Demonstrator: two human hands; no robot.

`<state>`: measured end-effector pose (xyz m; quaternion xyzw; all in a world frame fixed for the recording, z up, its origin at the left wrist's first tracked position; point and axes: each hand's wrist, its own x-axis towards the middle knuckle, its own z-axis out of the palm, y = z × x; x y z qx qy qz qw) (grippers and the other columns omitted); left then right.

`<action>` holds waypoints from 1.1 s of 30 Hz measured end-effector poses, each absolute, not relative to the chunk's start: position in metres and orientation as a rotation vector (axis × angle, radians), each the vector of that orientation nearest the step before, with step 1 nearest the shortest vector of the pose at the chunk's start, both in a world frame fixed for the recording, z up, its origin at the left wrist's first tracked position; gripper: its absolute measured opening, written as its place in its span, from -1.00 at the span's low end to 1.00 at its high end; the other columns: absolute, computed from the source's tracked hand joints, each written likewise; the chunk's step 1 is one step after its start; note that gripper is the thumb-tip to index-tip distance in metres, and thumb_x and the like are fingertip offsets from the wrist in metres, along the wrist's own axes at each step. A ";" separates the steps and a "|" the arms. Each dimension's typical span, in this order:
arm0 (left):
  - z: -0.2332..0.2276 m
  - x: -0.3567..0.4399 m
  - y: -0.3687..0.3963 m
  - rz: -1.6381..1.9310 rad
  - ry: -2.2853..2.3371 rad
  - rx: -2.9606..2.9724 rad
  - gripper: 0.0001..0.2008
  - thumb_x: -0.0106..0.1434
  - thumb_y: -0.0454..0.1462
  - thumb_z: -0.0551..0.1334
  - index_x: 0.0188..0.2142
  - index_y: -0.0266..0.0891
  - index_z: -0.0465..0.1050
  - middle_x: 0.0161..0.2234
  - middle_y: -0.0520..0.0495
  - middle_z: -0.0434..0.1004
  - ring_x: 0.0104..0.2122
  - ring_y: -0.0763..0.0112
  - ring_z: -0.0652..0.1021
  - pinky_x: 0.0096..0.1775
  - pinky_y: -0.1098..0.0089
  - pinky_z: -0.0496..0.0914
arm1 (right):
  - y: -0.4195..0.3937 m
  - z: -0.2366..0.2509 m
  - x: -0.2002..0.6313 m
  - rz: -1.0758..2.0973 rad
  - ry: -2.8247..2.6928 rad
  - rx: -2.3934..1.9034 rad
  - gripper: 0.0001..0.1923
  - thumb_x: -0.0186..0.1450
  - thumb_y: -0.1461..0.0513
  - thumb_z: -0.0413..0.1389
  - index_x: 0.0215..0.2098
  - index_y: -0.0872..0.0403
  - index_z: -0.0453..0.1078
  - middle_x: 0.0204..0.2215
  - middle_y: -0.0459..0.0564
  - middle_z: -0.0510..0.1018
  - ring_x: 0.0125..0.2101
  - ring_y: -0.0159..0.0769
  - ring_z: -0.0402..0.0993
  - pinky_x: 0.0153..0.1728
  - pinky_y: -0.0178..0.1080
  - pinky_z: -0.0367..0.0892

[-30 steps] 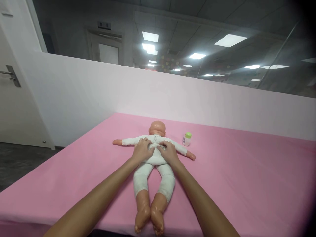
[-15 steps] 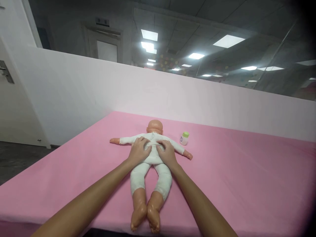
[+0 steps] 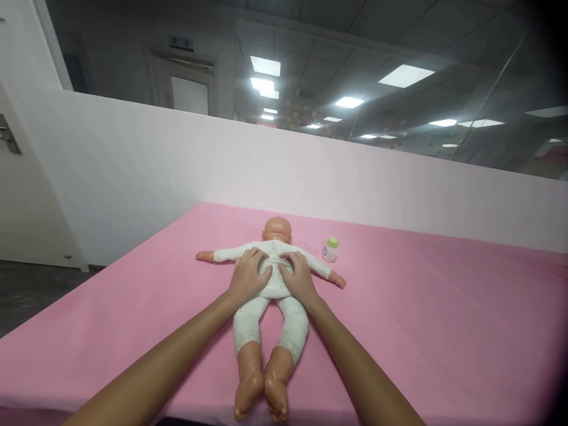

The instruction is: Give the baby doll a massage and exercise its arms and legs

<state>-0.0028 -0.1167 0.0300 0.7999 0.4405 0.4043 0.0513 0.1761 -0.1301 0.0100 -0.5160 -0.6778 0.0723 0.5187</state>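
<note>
On pink cloth [image 3: 426, 331], left hand [image 3: 249, 274] and right hand [image 3: 300, 277] splay on a doll [image 3: 274, 288] near an illegibly labelled bottle [image 3: 330, 250].

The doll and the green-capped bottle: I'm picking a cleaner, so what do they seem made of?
Doll's head and feet: likely vinyl or similar plastic, smooth and fairly glossy, with light glinting off them. Doll's body: apparently white cloth, matte, with creases. Bottle: probably plastic, pale and cloudy; glass can't be ruled out. Cap: likely opaque green plastic.
</note>
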 end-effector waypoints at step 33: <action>0.029 -0.009 -0.114 1.097 1.255 2.396 -0.58 0.29 -0.20 0.26 0.13 -0.18 0.48 0.14 -0.18 0.47 0.16 0.02 0.44 0.20 -0.02 0.28 | -0.132 0.007 0.183 0.305 -1.663 -1.251 -0.71 0.28 0.19 0.14 -0.03 0.00 0.49 -0.04 0.04 0.52 0.09 -0.07 0.37 0.21 0.05 0.24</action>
